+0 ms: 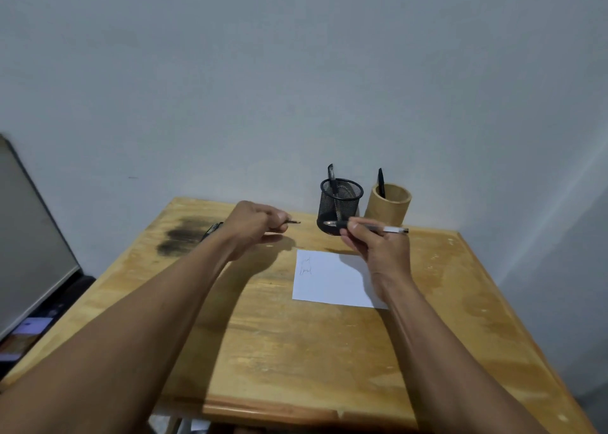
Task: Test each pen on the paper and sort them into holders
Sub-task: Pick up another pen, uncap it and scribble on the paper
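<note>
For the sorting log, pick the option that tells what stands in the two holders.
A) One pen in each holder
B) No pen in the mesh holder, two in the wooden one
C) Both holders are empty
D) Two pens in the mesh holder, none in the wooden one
A: one pen sticks up out of the black mesh holder, and one black pen out of the wooden holder.

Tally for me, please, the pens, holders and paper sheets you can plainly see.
Pens: 3 (mesh-holder pen, wooden-holder pen, hand-held pen)
Holders: 2 (black mesh holder, wooden holder)
Paper sheets: 1
Total: 6
Uncounted: unclear dark item gripped by left hand
</note>
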Tool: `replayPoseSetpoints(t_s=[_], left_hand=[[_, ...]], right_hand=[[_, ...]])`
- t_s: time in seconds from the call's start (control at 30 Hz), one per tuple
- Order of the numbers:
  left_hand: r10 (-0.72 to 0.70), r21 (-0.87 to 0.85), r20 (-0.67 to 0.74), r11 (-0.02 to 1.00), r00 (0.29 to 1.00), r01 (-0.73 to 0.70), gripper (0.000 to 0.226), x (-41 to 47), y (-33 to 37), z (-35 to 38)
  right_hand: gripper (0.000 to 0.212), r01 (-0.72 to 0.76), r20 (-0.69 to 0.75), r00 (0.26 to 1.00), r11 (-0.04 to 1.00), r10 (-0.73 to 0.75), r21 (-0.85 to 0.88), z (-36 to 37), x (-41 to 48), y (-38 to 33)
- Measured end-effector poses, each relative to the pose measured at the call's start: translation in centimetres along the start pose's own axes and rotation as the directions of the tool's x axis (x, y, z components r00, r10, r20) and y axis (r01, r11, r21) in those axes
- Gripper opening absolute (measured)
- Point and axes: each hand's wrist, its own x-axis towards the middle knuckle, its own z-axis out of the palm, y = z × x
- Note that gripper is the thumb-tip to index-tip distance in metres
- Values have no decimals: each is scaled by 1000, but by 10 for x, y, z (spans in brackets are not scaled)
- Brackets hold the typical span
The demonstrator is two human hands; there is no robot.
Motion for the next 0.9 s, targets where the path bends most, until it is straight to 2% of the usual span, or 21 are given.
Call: replayPoseSetpoints(t_s=[0.1,0.2,0.37,0.5,0.57,0.73,0.83,0.9], left_hand=[[30,87,21,996,999,-31,13,-2,-5,5],[42,150,-16,988,999,-39,15,1,-9,20],[71,336,-78,941,994,-41,12,14,-26,22],[163,595,-149,802,975,-43,11,24,-35,36],[165,666,-168,746,972,-11,15,27,-36,41],[159,711,-173,704,972,12,10,32,-35,44],[189,674,-160,738,969,-33,31,26,-36,34],[249,683,-127,724,960,-98,36,14,-38,22]], right_hand=[[2,-68,-13,998,998,67,-7,-5,-2,7],[12,-119,-41,992,991,117,-60,1,-4,23],[14,-83,-98,993,960,59,-267,-2,-2,34],[11,-55,-111,994,945,20,-324,-2,-4,35],[11,-53,-103,994,944,21,-326,-4,-3,35],[15,-74,-81,996,935,49,-347,-6,2,39],[17,-78,-45,997,927,66,-367,-4,2,40],[17,-78,-12,997,920,79,-384,-2,1,40]])
